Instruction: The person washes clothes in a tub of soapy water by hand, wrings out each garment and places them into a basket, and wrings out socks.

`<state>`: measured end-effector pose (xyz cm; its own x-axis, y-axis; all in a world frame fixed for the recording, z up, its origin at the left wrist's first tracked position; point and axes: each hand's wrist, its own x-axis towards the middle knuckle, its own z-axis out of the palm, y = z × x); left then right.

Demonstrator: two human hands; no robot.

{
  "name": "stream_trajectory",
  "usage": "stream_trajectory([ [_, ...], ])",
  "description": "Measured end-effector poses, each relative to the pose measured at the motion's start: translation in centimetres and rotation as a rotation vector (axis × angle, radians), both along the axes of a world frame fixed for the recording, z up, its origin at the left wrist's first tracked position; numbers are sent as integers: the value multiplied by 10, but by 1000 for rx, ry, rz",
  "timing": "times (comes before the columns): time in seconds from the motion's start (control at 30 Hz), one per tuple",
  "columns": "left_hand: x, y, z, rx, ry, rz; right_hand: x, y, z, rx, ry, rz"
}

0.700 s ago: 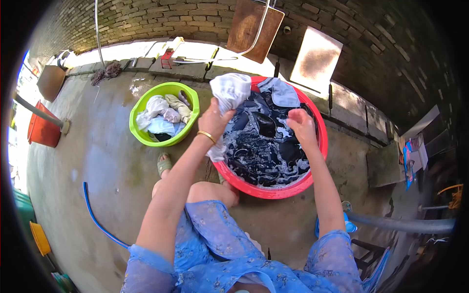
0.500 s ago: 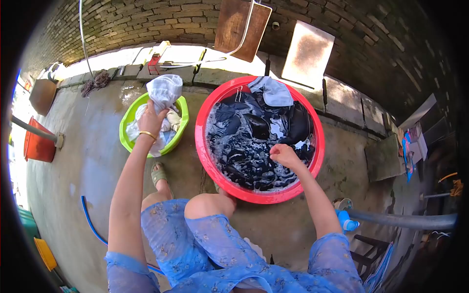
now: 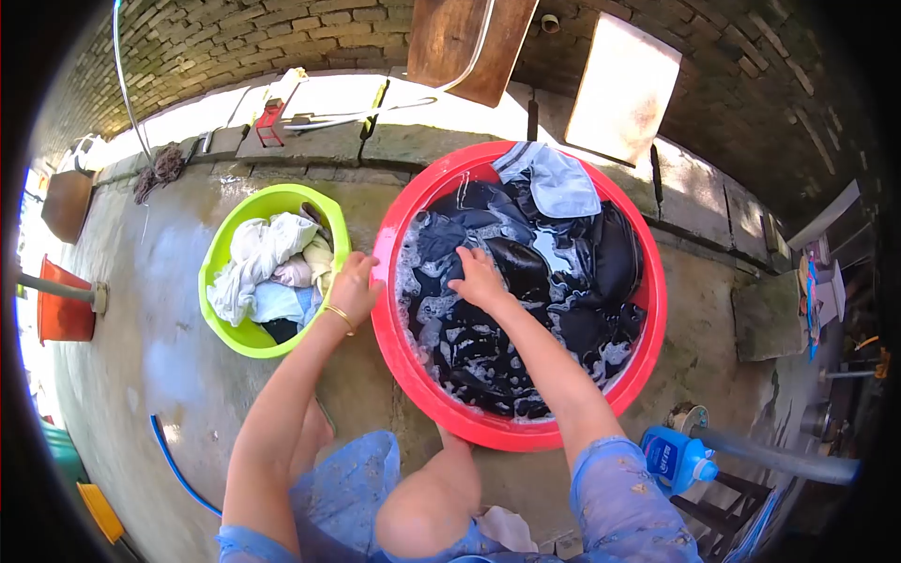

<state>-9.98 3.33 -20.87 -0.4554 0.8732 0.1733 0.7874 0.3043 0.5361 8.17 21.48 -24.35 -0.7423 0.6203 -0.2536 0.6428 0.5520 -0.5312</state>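
Note:
A large red tub [image 3: 516, 433] holds dark wet clothes [image 3: 488, 347] in sudsy water. A light blue cloth [image 3: 561, 184] hangs over its far rim. My left hand [image 3: 354, 293] is at the tub's left rim, empty, with its fingers somewhat apart; whether they touch the rim I cannot tell. Over the dark clothes, my right hand [image 3: 481, 280] has thumb and fingers spread and holds nothing. Left of the tub stands a lime-green basin [image 3: 212, 314] with a white cloth [image 3: 266, 246] and several other pale garments inside.
A blue detergent bottle [image 3: 671, 460] stands at the lower right beside a grey pipe [image 3: 784, 460]. An orange bucket [image 3: 66, 300] and a blue hose [image 3: 176, 469] are on the left. Boards [image 3: 624, 89] lean against the brick wall behind a low ledge.
My left hand has let go of the white cloth, which now lies in the green basin, and has moved right to the tub. My right hand has shifted left, its fingers opening.

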Motion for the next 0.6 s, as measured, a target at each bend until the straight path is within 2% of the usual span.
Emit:
stream_trajectory([
  [0.07,29,20,-22,59,-166,-19,-25,-14,-9,-71,-141,-38],
  [0.1,43,27,-36,79,-301,5,-26,-25,-38,46,-84,-33],
  [0.13,58,34,-41,-37,-490,107,-23,-30,-54,67,-76,-35],
  [0.2,75,43,-61,-121,-712,160,-6,-31,-97,37,103,-143],
  [0.27,85,42,-77,-120,-804,207,23,-31,-120,4,310,-222],
  [0.3,89,40,-82,-121,-889,250,37,-32,-105,-104,262,-315],
  [0.33,91,38,-82,-125,-894,247,49,-32,-78,-216,69,-409],
  [0.4,90,36,-82,-127,-1043,361,85,-32,-89,-347,407,-522],
  [0.47,89,35,-86,-131,-1052,361,110,-40,-51,-391,450,-515],
  [0.53,90,35,-91,-99,-754,243,130,-51,-1,-407,499,-490],
  [0.6,96,35,-83,-119,-749,234,160,-56,14,-313,524,-466],
])
